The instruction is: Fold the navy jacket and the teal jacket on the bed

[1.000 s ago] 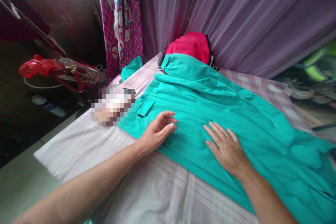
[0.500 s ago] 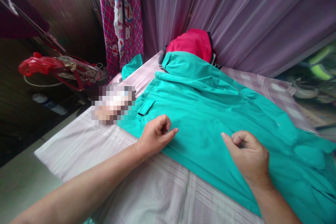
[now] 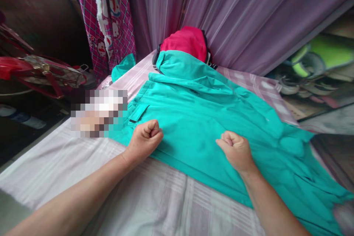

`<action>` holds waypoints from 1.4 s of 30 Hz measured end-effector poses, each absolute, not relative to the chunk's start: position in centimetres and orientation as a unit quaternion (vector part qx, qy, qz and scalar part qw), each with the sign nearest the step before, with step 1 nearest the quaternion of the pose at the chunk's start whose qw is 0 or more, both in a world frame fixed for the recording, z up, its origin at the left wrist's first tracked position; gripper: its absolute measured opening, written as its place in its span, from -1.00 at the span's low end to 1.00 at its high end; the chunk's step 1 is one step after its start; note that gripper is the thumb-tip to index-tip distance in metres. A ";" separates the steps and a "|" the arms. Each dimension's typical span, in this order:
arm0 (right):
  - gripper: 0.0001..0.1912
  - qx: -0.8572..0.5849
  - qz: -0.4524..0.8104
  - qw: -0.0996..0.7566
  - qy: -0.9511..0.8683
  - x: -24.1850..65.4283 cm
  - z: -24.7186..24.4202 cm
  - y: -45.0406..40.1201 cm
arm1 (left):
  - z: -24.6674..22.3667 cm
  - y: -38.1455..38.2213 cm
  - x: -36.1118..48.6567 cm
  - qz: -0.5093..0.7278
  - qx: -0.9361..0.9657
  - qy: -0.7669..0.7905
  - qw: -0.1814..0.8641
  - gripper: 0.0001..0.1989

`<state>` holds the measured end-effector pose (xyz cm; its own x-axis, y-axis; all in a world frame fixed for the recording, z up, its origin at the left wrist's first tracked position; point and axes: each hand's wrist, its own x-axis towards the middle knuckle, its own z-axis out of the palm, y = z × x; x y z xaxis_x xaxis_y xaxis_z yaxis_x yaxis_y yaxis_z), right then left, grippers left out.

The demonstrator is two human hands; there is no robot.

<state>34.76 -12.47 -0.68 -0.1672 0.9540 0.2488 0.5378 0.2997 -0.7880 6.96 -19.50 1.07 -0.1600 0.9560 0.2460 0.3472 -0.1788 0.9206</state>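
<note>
Just clenched left hand (image 3: 145, 138) and right hand (image 3: 237, 150) into fists over the teal garment (image 3: 190, 129), leaving it spread and apparently ungripped.

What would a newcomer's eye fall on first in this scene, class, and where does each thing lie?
First comes the broad turquoise garment spread across the checked cloth, with the left hand and right hand curled into fists over it. Behind it, a bright pink bundle stands out against the purple curtain. Toward the right edge of the view, a lime-green item catches the eye near some shoes.
</note>
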 end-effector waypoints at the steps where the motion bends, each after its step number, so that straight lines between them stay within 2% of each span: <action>1: -0.61 -0.520 0.289 0.374 -0.711 34.9 -0.8 -12.3 | 1.0 -19.5 6.8 0.509 0.573 0.572 0.293 -0.65; 4: -0.62 -0.522 0.282 0.376 -0.712 35.2 -1.2 -12.1 | 0.8 -19.3 6.3 0.509 0.572 0.593 0.249 -0.62; 6: -0.71 -0.530 0.203 0.382 -0.729 35.3 -1.2 -12.2 | 0.6 -19.1 5.8 0.493 0.594 0.608 0.187 -0.67; 8: -0.82 -0.524 0.073 0.354 -0.771 35.3 -1.1 -12.4 | 0.4 -18.8 5.4 0.446 0.647 0.608 0.111 -0.81; 9: -0.70 -0.512 0.004 0.324 -0.795 35.3 -1.0 -12.5 | 0.3 -18.7 5.2 0.411 0.678 0.605 0.072 -0.76; 11: -0.41 -0.485 -0.104 0.251 -0.831 35.2 -0.9 -12.7 | -0.1 -18.6 5.1 0.331 0.729 0.600 0.003 -0.51; 14: -0.26 -0.463 -0.174 0.183 -0.850 35.1 -1.2 -12.8 | -0.9 -18.5 5.1 0.240 0.756 0.605 -0.069 -0.40; 18: -0.25 -0.458 -0.185 0.161 -0.855 35.1 -1.8 -12.8 | -1.4 -18.5 5.2 0.195 0.758 0.613 -0.108 -0.39; 30: -0.27 -0.473 -0.160 0.149 -0.853 34.7 -1.9 -12.8 | -2.2 -18.1 5.4 0.167 0.757 0.619 -0.128 -0.26; 42: -0.35 -0.491 -0.146 0.159 -0.844 34.3 -1.9 -12.8 | -2.5 -17.7 5.3 0.157 0.759 0.619 -0.130 -0.27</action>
